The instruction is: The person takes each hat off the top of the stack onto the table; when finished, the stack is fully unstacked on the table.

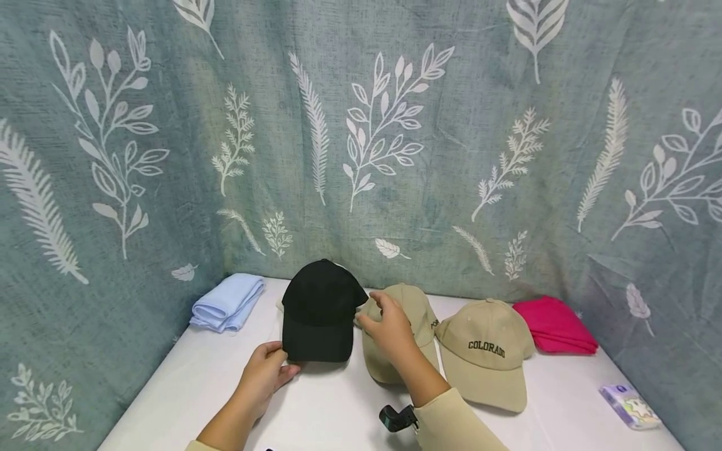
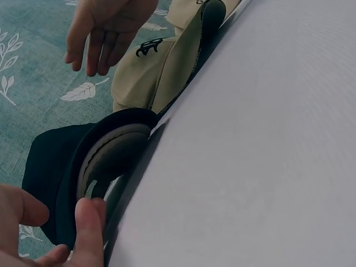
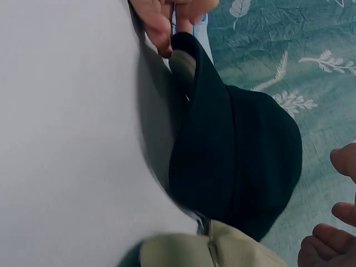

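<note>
L hand point(image 1: 262, 379) has a pinch grip on the brim of the black cap point(image 1: 321, 307); R hand point(image 1: 390, 329) is spread, grip empty, near cap's side. Cap's at back of surface point(image 1: 333, 407), L of 2 tan caps point(image 1: 485, 379); prob. being set straight, so next move needs R fingers on it too.
</note>
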Demonstrator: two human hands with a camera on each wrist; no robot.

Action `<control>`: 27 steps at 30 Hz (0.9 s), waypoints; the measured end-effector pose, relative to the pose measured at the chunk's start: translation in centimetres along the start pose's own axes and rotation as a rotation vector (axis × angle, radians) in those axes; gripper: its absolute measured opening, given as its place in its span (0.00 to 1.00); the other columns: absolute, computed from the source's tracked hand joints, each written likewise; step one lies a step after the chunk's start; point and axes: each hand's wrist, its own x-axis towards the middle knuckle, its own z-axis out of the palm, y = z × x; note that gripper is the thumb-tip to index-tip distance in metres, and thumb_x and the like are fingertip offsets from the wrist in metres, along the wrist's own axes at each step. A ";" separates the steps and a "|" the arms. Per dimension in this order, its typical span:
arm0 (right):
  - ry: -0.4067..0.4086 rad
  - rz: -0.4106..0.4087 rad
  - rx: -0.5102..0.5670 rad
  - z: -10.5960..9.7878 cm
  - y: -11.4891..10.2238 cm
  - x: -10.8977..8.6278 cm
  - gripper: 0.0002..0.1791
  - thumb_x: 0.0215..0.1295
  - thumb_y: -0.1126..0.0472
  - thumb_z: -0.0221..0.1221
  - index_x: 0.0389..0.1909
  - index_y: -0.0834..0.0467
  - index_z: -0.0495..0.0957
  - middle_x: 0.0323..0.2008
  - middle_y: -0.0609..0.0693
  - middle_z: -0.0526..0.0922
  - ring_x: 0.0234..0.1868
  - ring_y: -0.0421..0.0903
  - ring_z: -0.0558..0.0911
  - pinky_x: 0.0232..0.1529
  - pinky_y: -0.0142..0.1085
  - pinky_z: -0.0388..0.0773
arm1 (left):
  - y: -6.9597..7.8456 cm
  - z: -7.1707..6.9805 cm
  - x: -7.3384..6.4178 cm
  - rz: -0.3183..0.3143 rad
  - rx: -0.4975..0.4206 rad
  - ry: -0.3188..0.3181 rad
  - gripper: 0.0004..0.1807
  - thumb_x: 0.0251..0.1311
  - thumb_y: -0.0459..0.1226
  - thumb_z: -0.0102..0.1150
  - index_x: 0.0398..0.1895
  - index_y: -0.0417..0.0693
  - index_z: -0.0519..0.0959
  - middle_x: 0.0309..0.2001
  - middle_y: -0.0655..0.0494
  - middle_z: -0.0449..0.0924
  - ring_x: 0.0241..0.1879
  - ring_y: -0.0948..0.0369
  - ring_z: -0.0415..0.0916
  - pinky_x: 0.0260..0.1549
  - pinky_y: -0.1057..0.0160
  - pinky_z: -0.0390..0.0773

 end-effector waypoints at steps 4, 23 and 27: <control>-0.038 0.033 0.082 1.2 -0.2 0.4 0.32 0.70 0.56 0.68 0.70 0.64 0.72 0.68 0.64 0.75 0.71 0.61 0.74 0.70 0.55 0.74 | -0.1 0.1 0.1 0.012 -0.019 0.013 0.31 0.74 0.33 0.48 0.76 0.30 0.57 0.66 0.33 0.65 0.43 0.56 0.77 0.44 0.66 0.87; -0.119 0.285 0.306 6.4 1.0 1.3 0.47 0.72 0.52 0.66 0.81 0.64 0.52 0.81 0.66 0.56 0.81 0.64 0.56 0.78 0.60 0.59 | -0.6 -0.1 0.6 0.076 -0.027 0.037 0.32 0.75 0.30 0.52 0.76 0.24 0.57 0.71 0.28 0.62 0.63 0.47 0.72 0.50 0.65 0.86; -0.140 0.271 0.358 7.1 1.2 1.3 0.49 0.71 0.55 0.67 0.81 0.66 0.49 0.81 0.66 0.53 0.82 0.63 0.54 0.80 0.58 0.57 | -0.6 -0.2 0.7 0.077 -0.029 0.047 0.31 0.75 0.30 0.53 0.75 0.25 0.58 0.69 0.30 0.63 0.60 0.50 0.74 0.49 0.65 0.86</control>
